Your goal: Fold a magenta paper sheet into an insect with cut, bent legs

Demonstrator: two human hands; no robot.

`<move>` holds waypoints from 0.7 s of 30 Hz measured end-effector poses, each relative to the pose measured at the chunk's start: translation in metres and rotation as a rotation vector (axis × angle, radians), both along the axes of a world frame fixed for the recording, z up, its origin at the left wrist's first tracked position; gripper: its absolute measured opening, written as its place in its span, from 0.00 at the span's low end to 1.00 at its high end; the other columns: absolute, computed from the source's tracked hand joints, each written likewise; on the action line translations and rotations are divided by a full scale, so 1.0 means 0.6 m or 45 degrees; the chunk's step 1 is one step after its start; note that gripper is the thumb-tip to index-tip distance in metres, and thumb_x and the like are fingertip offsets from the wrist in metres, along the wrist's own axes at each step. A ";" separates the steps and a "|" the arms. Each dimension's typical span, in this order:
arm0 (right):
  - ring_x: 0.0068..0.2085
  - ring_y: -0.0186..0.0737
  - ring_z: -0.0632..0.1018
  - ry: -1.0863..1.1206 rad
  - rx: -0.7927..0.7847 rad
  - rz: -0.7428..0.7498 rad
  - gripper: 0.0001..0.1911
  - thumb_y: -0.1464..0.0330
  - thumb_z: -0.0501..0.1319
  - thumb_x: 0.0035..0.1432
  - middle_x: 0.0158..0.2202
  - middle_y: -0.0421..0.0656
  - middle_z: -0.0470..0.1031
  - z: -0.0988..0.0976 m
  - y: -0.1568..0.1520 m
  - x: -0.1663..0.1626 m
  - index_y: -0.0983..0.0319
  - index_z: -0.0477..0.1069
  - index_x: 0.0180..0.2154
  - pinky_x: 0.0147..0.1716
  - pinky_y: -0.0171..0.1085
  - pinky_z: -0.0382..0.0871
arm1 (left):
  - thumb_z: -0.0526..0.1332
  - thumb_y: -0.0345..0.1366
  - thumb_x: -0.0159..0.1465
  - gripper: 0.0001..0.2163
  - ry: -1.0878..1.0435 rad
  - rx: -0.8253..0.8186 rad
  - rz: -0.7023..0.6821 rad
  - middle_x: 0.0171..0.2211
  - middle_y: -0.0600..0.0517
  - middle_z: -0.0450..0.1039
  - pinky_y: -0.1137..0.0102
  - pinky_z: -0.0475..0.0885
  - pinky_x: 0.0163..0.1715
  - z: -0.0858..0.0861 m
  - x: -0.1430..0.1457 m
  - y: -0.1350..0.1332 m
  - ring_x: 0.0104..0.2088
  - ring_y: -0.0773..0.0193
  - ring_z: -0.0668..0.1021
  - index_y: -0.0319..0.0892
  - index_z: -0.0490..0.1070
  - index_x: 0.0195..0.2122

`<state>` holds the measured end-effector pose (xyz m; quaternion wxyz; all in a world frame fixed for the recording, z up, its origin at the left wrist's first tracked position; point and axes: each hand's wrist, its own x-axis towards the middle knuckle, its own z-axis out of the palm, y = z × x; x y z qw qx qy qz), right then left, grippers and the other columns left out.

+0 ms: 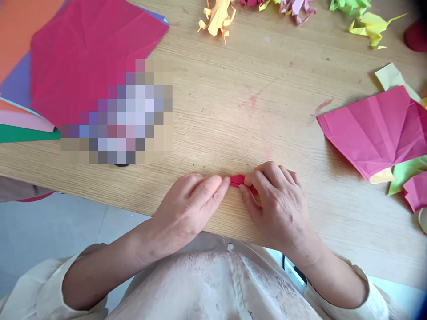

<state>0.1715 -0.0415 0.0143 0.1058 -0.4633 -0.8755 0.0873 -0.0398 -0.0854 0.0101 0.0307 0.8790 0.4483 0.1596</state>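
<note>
A small folded piece of red paper (237,180) lies at the near edge of the wooden table, between my two hands. My right hand (278,202) pinches its right part between thumb and fingers, covering some of it. From the other side, my left hand (195,202) has its fingers pressed together, with the fingertips at the paper's left end. Whether the left fingers grip the paper or only touch it is hard to make out, since the hand hides that end.
Large coloured sheets, a creased crimson one (83,49) on top, lie at the left beside a pixelated patch. Folded orange (218,18) and yellow (372,27) paper figures stand at the back. Creased magenta paper (376,129) and scraps lie at the right.
</note>
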 end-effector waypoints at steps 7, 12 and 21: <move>0.37 0.44 0.70 0.067 -0.062 0.000 0.09 0.67 0.55 0.69 0.37 0.46 0.71 0.001 -0.001 0.003 0.60 0.70 0.35 0.41 0.45 0.61 | 0.52 0.27 0.72 0.16 0.168 0.038 -0.118 0.53 0.43 0.75 0.63 0.74 0.54 0.003 0.022 0.001 0.48 0.58 0.77 0.29 0.70 0.57; 0.41 0.43 0.74 0.338 -0.261 0.162 0.08 0.76 0.56 0.66 0.40 0.46 0.72 0.007 0.011 0.031 0.60 0.70 0.41 0.42 0.43 0.66 | 0.50 0.25 0.71 0.18 0.288 0.050 -0.204 0.55 0.41 0.73 0.65 0.72 0.57 0.000 0.016 0.000 0.51 0.57 0.76 0.26 0.68 0.59; 0.41 0.42 0.75 0.444 -0.367 0.182 0.10 0.79 0.59 0.62 0.42 0.46 0.74 0.002 0.021 0.051 0.60 0.70 0.43 0.40 0.42 0.70 | 0.51 0.26 0.70 0.23 0.385 0.003 -0.223 0.58 0.43 0.72 0.67 0.71 0.59 -0.001 0.010 -0.003 0.55 0.58 0.74 0.31 0.60 0.66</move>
